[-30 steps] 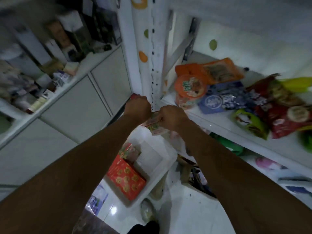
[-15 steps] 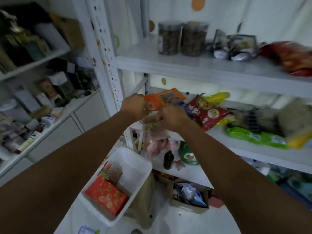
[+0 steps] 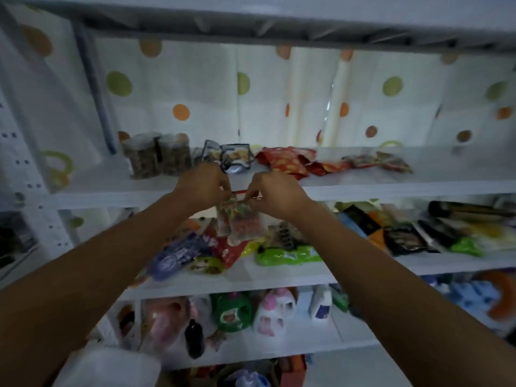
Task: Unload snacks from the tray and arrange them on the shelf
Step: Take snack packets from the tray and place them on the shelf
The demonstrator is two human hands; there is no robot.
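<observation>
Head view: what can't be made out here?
All in the head view:
- Snack packet: print blurred; top edge hidden behind the left hand and right hand.
- Tray: blurred, cut off by the bottom edge; contents unseen.
- Two jars: contents too blurred to tell.

Two hands, left hand [image 3: 205, 182] and right hand [image 3: 276, 192], one snack packet [image 3: 240, 222] between them, two clear jars [image 3: 173, 155] at the left end of the upper shelf [image 3: 391, 188], one green packet [image 3: 287, 255], one dark bottle [image 3: 194, 340], one white tray [image 3: 111, 370]
</observation>
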